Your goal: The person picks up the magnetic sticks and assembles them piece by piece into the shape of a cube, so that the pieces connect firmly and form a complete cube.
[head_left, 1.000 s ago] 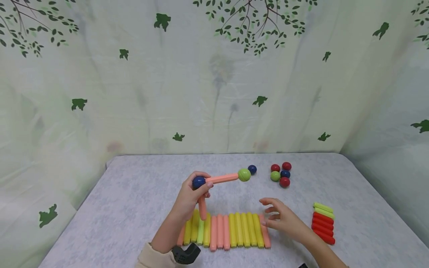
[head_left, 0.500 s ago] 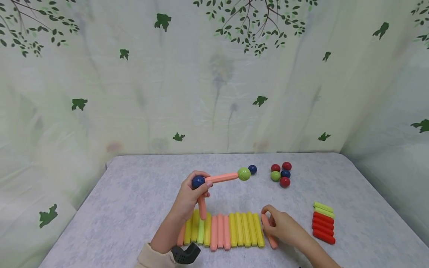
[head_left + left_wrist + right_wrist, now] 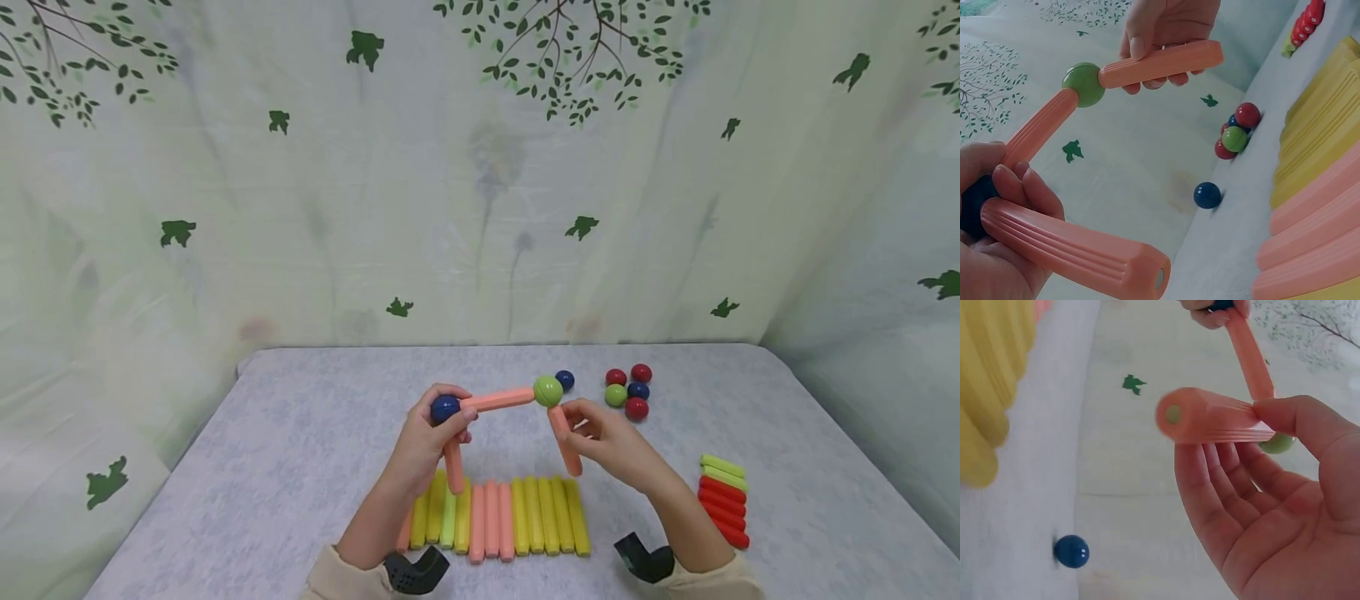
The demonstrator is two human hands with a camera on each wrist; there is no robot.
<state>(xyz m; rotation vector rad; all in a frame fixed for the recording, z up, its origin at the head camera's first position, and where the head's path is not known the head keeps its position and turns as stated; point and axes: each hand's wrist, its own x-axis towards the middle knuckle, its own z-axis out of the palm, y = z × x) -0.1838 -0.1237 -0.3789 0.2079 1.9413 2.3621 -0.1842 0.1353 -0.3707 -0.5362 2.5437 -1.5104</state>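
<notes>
My left hand (image 3: 431, 433) grips a dark blue ball (image 3: 445, 407) where two pink rods meet. One pink rod (image 3: 497, 400) runs right from it to a green ball (image 3: 548, 391); the other pink rod (image 3: 1079, 250) points down, toward the camera in the left wrist view. With thumb and fingers my right hand (image 3: 618, 446) pinches a third pink rod (image 3: 565, 442). Its upper end touches the green ball, and a pale round disc shows in its free end in the right wrist view. The joined pieces are held above the table.
On the grey table (image 3: 300, 467) lies a row of yellow rods (image 3: 547, 517), pink rods (image 3: 492, 521) and a light green rod (image 3: 448, 521). Several balls (image 3: 637, 390) cluster at the back right, a blue ball (image 3: 566, 380) beside them. Red rods (image 3: 723, 504) and green rods (image 3: 723, 471) lie right.
My right hand has taken the pink rod from the right end of the row and raised it to the green ball. The left hand has stayed nearly still.
</notes>
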